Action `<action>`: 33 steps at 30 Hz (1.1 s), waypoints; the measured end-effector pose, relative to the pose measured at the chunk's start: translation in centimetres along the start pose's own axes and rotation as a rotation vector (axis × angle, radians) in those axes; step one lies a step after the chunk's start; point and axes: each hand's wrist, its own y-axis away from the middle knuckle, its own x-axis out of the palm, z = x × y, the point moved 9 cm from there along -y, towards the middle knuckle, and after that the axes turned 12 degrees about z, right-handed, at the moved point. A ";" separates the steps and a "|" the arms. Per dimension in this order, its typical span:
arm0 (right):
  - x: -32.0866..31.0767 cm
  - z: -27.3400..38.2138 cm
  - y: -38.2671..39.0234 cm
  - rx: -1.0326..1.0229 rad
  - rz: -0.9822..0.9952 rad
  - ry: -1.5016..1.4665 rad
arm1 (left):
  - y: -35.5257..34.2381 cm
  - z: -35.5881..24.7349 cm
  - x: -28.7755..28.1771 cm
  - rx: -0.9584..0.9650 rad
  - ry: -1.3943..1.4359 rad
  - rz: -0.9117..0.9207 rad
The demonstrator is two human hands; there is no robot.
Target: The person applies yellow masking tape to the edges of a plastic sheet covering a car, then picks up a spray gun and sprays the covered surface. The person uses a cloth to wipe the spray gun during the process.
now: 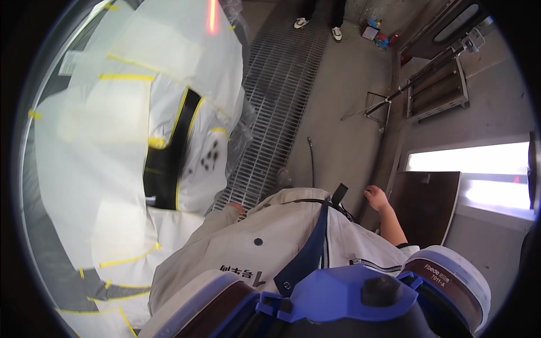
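Note:
My right hand (376,197) hangs out beside my body over the floor, fingers loosely bent and a little apart, with nothing visible in it. My left hand (235,209) shows only in part past the edge of my light grey jacket (231,248), low and close to the floor grating; its fingers are mostly hidden. To my left stands a vehicle body covered in white masking sheets (107,169) edged with yellow tape. A bare glossy black panel (166,169) shows through the opening. Dark spray spots (209,156) mark the sheet beside it. My left hand is apart from the sheets.
A metal floor grating (276,107) runs alongside the vehicle. A black hose (311,155) lies on the floor. A person's shoes (336,34) are ahead, near small containers (370,32). A stand (378,106) and brown board (424,203) are right. My blue respirator (344,293) fills the bottom.

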 end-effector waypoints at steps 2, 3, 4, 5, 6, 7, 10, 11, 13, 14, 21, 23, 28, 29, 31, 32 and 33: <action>1.2 -6.2 -3.2 0.159 0.014 -0.176 | -1.4 -5.4 -3.4 0.064 0.069 0.004; 2.1 -9.4 -3.8 0.267 0.061 -0.236 | -2.4 -8.7 -5.2 0.109 0.111 0.011; 3.2 -12.5 -4.8 0.346 0.155 -0.274 | -3.3 -12.5 -6.3 0.161 0.145 0.017; 4.0 -15.1 -5.4 0.423 0.248 -0.311 | -4.6 -16.8 -6.9 0.209 0.159 0.028; 3.9 -14.2 -6.6 0.144 0.342 0.056 | -5.7 -20.9 -7.1 0.292 0.262 0.099; 4.5 -12.9 -6.5 -0.136 0.427 0.422 | -6.7 -24.9 -7.3 0.353 0.368 0.179; 3.7 -12.7 -8.5 -0.030 0.586 0.150 | -10.1 -35.0 -11.4 0.462 0.465 0.215; 2.5 -12.9 -10.3 0.105 0.601 0.050 | -11.8 -37.4 -12.2 0.407 0.481 0.215; -1.0 -10.6 -14.1 0.169 0.526 -0.008 | -14.7 -41.5 -13.6 0.378 0.426 0.145; -2.6 -9.3 -16.3 0.215 0.508 -0.027 | -16.1 -43.7 -14.6 0.393 0.411 0.104; -24.3 7.6 -45.5 0.027 0.121 0.181 | -17.6 -49.5 -23.5 0.417 0.151 0.021; -31.3 15.2 -52.9 -0.051 0.001 0.301 | -17.1 -48.8 -24.4 0.131 0.016 0.058; -46.2 34.9 -61.0 -0.209 -0.059 0.006 | -20.1 -57.1 -23.6 0.047 -0.065 0.169; -47.0 37.8 -61.4 -0.208 -0.037 -0.017 | -22.2 -60.7 -23.8 0.088 -0.082 0.186; -52.1 43.6 -64.9 -0.272 -0.054 -0.064 | -27.3 -69.4 -24.9 0.172 -0.129 0.210; -54.2 45.2 -66.6 -0.261 -0.049 -0.081 | -29.4 -73.3 -25.6 0.194 -0.168 0.222; -55.7 46.0 -68.2 -0.239 -0.042 -0.106 | -31.4 -76.8 -26.6 0.206 -0.213 0.234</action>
